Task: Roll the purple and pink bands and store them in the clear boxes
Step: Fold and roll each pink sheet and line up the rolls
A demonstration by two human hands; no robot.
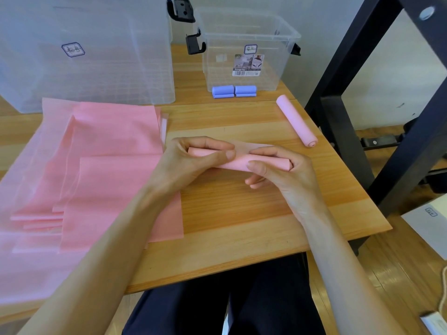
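A pink band [238,163] lies nearly rolled up in the middle of the wooden table [242,213], its loose tail showing just behind the roll. My left hand [193,158] grips the roll's left end with curled fingers and thumb. My right hand [278,170] grips its right end the same way. A finished pink roll [296,120] lies to the right near the table edge. Two folded purple bands [234,91] sit in front of the small clear box [244,49]. A large clear box [84,52] stands at the back left.
A stack of flat pink bands [101,170] covers the table's left side, partly under my left forearm. A black metal frame [350,105] rises close to the table's right edge. White paper [428,226] lies lower right, off the table.
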